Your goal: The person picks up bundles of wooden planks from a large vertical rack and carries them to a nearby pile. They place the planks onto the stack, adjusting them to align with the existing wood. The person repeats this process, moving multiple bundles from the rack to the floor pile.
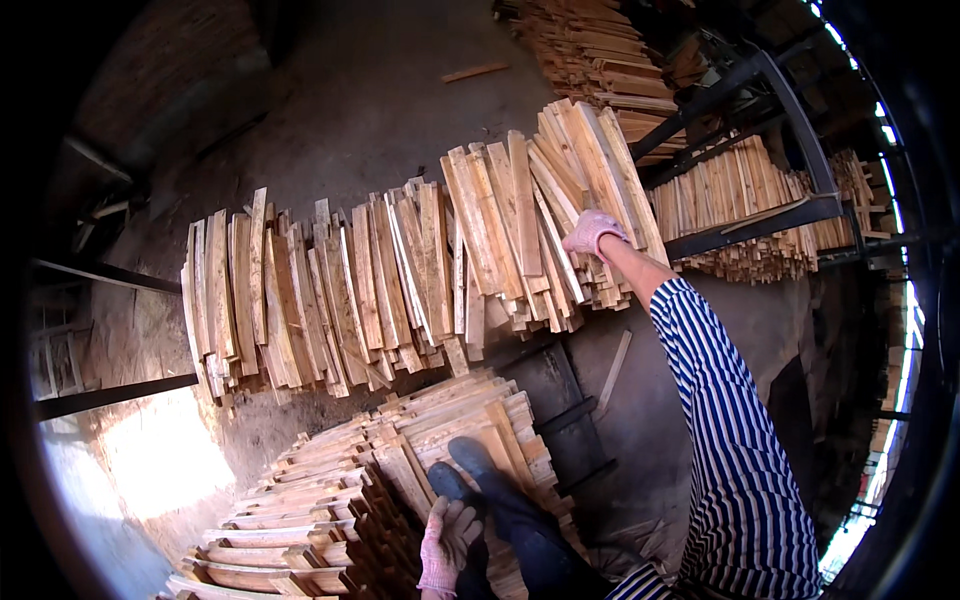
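Note:
My right hand (597, 232), in a pink glove, reaches out to the right end of a long row of wooden planks (390, 285). Its fingers are curled at the planks there and look closed on one plank (553, 180), though the fingertips are partly hidden. Low in the view is my left hand (447, 540), also gloved in pink, beside my legs. Its loosely bent fingers are apart, with nothing visible in them. Beneath my boots (470, 470) lies a second stack of planks (330, 490), with crosswise pieces among its layers.
More plank stacks stand at the far right (740, 200) and at the back (600, 60). A dark metal frame (800, 130) rises on the right. Dark metal bars (115, 395) cross on the left. Loose strips lie on the floor, one (614, 368) right of the near stack.

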Tool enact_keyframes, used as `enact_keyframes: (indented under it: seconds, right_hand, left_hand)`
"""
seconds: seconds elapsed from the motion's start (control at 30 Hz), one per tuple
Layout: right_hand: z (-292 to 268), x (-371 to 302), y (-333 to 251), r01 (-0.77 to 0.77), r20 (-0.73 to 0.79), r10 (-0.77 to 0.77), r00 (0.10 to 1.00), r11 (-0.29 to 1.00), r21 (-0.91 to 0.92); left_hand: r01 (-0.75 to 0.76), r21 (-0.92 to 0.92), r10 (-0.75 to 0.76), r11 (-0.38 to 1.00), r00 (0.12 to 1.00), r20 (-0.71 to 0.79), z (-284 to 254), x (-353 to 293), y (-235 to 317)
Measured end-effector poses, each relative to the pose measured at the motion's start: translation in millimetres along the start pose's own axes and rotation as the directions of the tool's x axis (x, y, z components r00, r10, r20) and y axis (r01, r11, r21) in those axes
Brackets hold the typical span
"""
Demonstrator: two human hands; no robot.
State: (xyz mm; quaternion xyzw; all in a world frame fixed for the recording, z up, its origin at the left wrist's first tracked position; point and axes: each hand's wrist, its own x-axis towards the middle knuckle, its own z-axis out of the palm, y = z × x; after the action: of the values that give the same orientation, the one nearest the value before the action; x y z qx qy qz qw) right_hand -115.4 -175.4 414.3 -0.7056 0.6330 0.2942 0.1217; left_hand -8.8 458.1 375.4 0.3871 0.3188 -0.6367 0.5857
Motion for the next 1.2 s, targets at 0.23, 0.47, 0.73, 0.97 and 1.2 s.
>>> enact_keyframes:
  seconds: [0.23,0.47,0.73,0.97,1.2]
  right_hand:
    - [-2.0,-43.5,22.8,-0.076,0.011,0.075,0.997,0.989,0.128]
    - [22.4,-120.7,33.9,-0.106,0.071,0.088,0.994,0.944,0.313]
    - [123.1,-208.8,-9.1,-0.014,0.094,-0.015,0.995,0.953,0.301]
    - [94.9,-170.2,-51.2,0.174,0.326,-0.368,0.871,0.852,0.494]
    - [194.7,-80.4,-47.2,-0.554,0.468,-0.317,0.825,-0.283,0.783]
  left_hand:
    - [0.074,0.138,-0.065,0.988,0.995,-0.069,-17.2,16.7,-11.5]
    - [0.217,0.207,-0.268,0.954,0.925,0.268,190.4,184.4,-33.5]
    - [0.105,0.492,-0.271,0.864,0.922,0.278,299.0,249.3,-14.7]
    - [0.001,0.562,-0.087,0.827,0.988,0.127,243.7,251.4,74.5]
    - [-0.040,0.811,-0.212,0.583,0.957,0.199,281.7,232.5,59.3]
